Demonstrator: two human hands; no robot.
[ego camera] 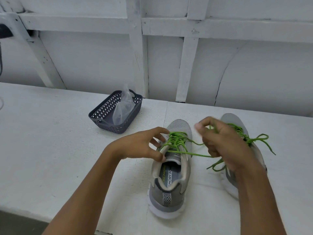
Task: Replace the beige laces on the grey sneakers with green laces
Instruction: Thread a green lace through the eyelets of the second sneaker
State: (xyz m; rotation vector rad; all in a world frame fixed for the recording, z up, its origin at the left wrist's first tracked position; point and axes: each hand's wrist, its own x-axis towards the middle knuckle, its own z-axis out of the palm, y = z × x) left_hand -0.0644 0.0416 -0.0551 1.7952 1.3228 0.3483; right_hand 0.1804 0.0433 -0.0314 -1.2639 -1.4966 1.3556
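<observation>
Two grey sneakers stand side by side on the white table, toes away from me. The left sneaker (171, 177) is threaded with a green lace (176, 141) across its eyelets. My left hand (142, 146) rests on that sneaker's left eyelet edge, fingers spread, pinching at the upper near the tongue. My right hand (223, 143) is closed around the lace's loose ends, pulled to the right of the shoe. It hides much of the right sneaker (237, 122), whose own green lace (259, 138) lies in loose loops. No beige laces are in view.
A dark grey perforated plastic basket (103, 114) sits behind and left of the shoes, holding a clear plastic bag (123, 107). A white panelled wall (169, 56) rises just beyond the table's far edge. The table's near edge runs at lower left.
</observation>
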